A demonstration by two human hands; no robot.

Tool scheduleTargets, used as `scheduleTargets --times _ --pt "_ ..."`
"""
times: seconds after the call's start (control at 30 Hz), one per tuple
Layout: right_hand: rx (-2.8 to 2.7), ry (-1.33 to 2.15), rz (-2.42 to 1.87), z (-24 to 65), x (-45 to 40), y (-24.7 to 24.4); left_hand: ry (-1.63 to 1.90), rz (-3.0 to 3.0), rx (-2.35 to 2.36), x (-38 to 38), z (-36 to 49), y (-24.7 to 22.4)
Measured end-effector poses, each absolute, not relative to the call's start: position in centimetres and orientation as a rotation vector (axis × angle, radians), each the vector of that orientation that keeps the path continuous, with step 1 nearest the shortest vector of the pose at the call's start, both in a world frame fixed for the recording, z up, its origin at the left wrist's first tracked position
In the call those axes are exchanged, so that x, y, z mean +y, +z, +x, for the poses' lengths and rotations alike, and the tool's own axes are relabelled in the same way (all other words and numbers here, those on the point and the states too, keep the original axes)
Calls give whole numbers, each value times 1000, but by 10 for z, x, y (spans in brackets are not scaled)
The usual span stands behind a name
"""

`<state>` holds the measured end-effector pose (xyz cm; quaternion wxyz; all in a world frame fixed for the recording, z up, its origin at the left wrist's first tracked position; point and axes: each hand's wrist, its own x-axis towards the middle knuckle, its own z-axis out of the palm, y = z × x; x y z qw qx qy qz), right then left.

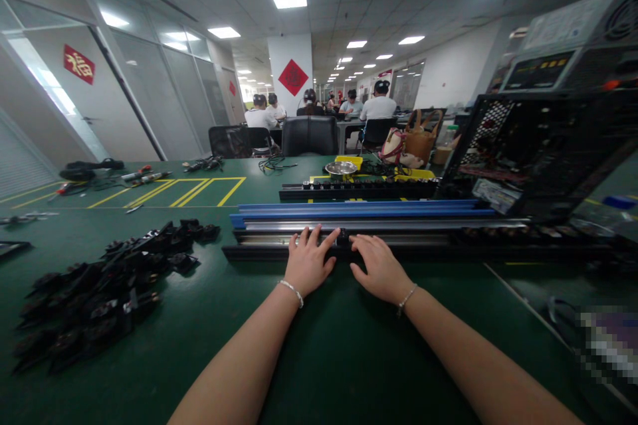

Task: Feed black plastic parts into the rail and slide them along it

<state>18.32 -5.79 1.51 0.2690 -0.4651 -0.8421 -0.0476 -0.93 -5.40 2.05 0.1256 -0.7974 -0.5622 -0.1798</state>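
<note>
A long black rail (259,252) with a metallic channel lies across the green table. My left hand (310,262) rests on it with fingers spread, its index fingertip close to a small black part (343,238) in the channel. On the other side of that part, my right hand (379,267) touches the rail, fingers apart and thumb stretched toward the left. Neither hand is wrapped round anything. Behind the rail lie blue rails (359,210). Small dark parts sit in a row in the rail's right stretch (503,235).
A heap of black parts (100,299) covers the left of the table (209,358). An open computer case (528,146) stands at the right. Farther back are a metal dish (341,168), another rail with parts (359,190), tools (147,176) and seated people.
</note>
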Motion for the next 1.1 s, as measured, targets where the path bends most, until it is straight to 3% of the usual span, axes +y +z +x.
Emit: scheduleTargets --times 1.1 --pt "-2515 -190 -1249 167 -63 17 -388 -2333 -1668 -56 0 19"
